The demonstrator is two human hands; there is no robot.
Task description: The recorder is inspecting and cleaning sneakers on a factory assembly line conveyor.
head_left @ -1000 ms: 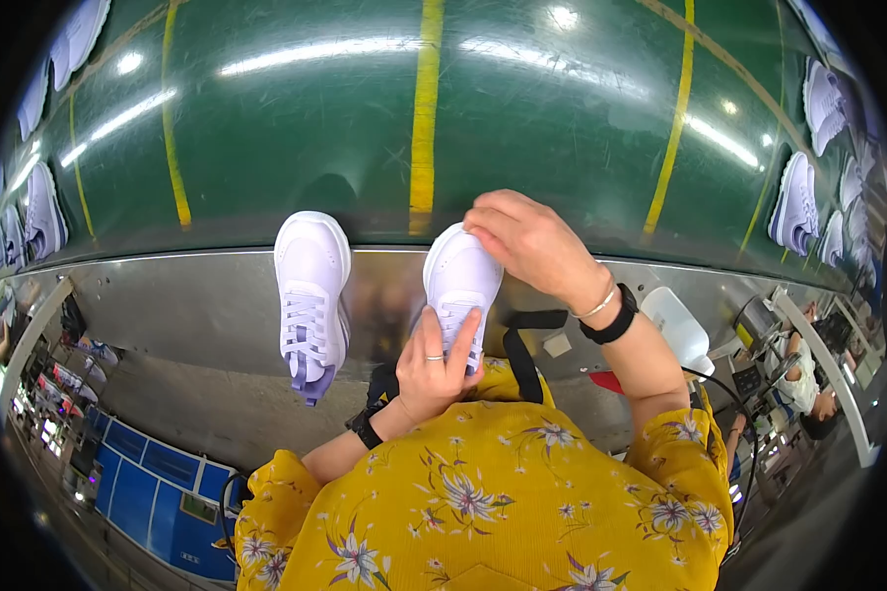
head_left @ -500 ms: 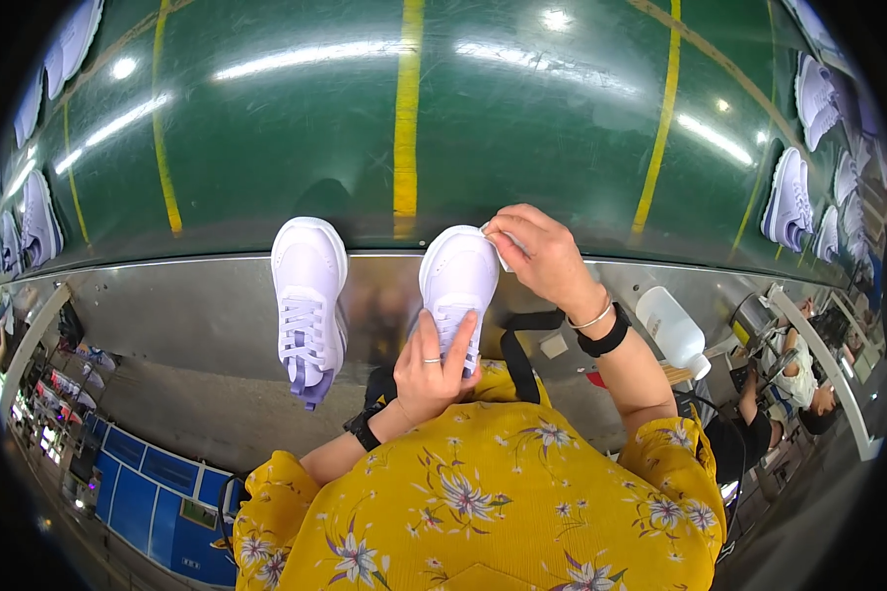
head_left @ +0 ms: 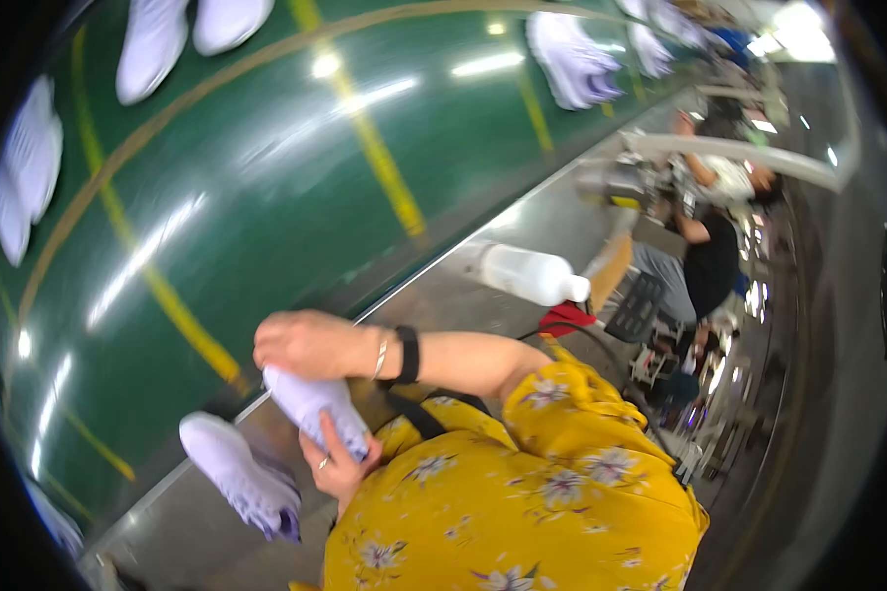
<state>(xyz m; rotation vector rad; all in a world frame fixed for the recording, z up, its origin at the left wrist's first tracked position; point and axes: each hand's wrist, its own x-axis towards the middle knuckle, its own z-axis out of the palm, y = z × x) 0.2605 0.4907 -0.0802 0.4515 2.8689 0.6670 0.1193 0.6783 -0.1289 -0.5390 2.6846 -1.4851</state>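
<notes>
Low at seven o'clock, both hands grip one pale lavender knit shoe (head_left: 317,412): the right hand (head_left: 310,345) closes over its toe, the left hand (head_left: 337,469) cups its heel. A matching shoe (head_left: 241,477) lies at eight o'clock on the grey metal ledge (head_left: 443,286). A white plastic bottle (head_left: 527,275) lies at one o'clock beside the glossy green conveyor belt (head_left: 266,187).

I count two lilac shoes at my station: one (head_left: 317,409) in my hands, one (head_left: 238,475) lying on the steel ledge. On the green belt I make out six more pale shoes: two (head_left: 189,30) at top left, two (head_left: 25,177) at the left rim, two (head_left: 574,54) at top right; others are too blurred. One white bottle (head_left: 527,276). One co-worker (head_left: 710,227).
</notes>
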